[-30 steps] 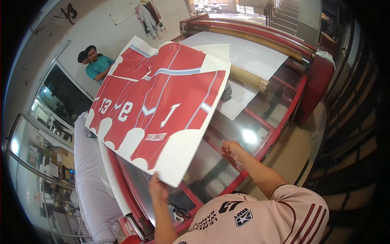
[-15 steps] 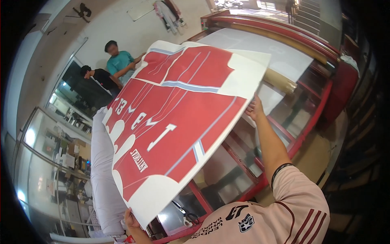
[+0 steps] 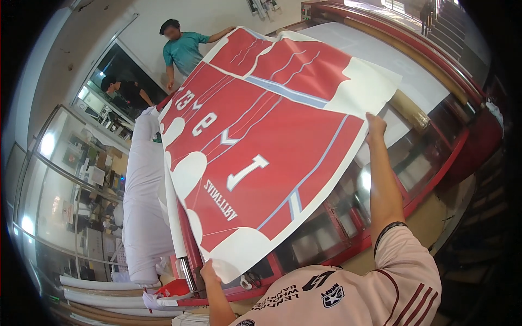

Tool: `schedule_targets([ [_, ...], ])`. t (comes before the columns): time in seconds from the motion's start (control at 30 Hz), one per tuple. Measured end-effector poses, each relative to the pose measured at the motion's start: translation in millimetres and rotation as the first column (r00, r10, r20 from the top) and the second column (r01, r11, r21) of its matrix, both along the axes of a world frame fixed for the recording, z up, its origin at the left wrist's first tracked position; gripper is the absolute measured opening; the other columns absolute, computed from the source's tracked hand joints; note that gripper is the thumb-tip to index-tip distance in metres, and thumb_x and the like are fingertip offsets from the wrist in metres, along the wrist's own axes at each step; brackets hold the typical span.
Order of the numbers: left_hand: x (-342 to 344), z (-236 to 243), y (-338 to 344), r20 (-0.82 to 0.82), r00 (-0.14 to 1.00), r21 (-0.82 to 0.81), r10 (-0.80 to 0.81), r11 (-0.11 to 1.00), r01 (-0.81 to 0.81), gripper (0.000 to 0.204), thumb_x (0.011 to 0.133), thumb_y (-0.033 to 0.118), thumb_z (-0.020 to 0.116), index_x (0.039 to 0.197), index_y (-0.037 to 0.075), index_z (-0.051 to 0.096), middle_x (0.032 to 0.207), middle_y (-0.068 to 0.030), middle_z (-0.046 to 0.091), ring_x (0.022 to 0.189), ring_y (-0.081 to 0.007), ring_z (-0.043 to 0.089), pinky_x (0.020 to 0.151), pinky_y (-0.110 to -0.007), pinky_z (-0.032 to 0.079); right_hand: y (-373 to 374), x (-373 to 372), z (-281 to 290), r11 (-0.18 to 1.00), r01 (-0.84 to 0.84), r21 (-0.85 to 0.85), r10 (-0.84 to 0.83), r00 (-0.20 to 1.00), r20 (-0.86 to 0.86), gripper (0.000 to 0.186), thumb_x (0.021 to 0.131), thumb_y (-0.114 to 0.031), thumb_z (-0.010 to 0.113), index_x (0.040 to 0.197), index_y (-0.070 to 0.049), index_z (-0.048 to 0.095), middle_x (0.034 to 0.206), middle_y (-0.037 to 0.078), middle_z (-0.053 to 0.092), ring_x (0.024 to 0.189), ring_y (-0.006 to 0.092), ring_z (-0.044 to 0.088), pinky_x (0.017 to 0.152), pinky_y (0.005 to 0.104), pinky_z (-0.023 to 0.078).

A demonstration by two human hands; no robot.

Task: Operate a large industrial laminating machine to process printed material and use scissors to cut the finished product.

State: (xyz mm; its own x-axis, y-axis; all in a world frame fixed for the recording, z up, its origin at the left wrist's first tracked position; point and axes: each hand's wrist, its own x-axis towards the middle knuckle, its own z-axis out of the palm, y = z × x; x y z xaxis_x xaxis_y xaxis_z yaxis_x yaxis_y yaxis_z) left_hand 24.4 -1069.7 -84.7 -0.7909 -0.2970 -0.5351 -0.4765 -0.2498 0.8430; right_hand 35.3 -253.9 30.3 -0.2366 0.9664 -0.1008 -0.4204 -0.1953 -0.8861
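The left hand (image 3: 211, 271) is clamped on the near corner of the sheet (image 3: 304, 141); the right hand (image 3: 376, 127) is clamped on its right edge. The sheet, red with white margins, spans the machine (image 3: 473, 149). A co-worker (image 3: 186, 53) has one hand at the far-left corner.

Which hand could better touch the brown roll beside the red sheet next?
Probably the right hand: it holds the red sheet near the brown roll. The left hand holds a corner, farther away.
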Motion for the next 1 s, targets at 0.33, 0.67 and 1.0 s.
schedule_targets([
  [0.33, -67, -5, -11, -0.004, 1.000, -0.072, 0.025, 0.997, -0.025, 0.024, 0.089, 0.011, 0.064, 0.105, -0.006, 0.067, 0.095, -0.0136, 0.068, 0.085, -0.0277, 0.068, 0.075, -0.043, 0.056, -57, -21, 53, 0.970, 0.122, 0.209, -0.122, 0.992, -0.012, 0.024, 0.082, -0.005, 0.074, 0.101, 0.007, 0.065, 0.098, 0.008, 0.067, 0.093, 0.0172, 0.062, 0.086, 0.0299, 0.047],
  [0.67, -168, -11, -35, 0.010, 1.000, -0.184, -0.016, 0.983, 0.017, 0.027, 0.086, 0.013, 0.069, 0.105, -0.006, 0.070, 0.098, -0.0121, 0.068, 0.091, -0.0234, 0.064, 0.083, -0.039, 0.051, -85, 7, 43, 0.968, 0.177, 0.181, -0.170, 0.984, -0.055, 0.030, 0.089, -0.008, 0.067, 0.113, 0.010, 0.066, 0.110, 0.014, 0.069, 0.100, 0.0225, 0.066, 0.091, 0.0333, 0.050],
  [1.0, -214, 7, -72, 0.016, 0.999, -0.189, -0.027, 0.982, 0.030, 0.032, 0.083, 0.010, 0.071, 0.111, -0.007, 0.069, 0.105, -0.0146, 0.069, 0.097, -0.0257, 0.065, 0.088, -0.039, 0.050, -161, 76, -9, 0.935, 0.348, -0.067, -0.353, 0.932, -0.084, 0.029, 0.093, -0.012, 0.064, 0.108, 0.013, 0.064, 0.109, 0.020, 0.067, 0.094, 0.0291, 0.068, 0.084, 0.0416, 0.056],
])
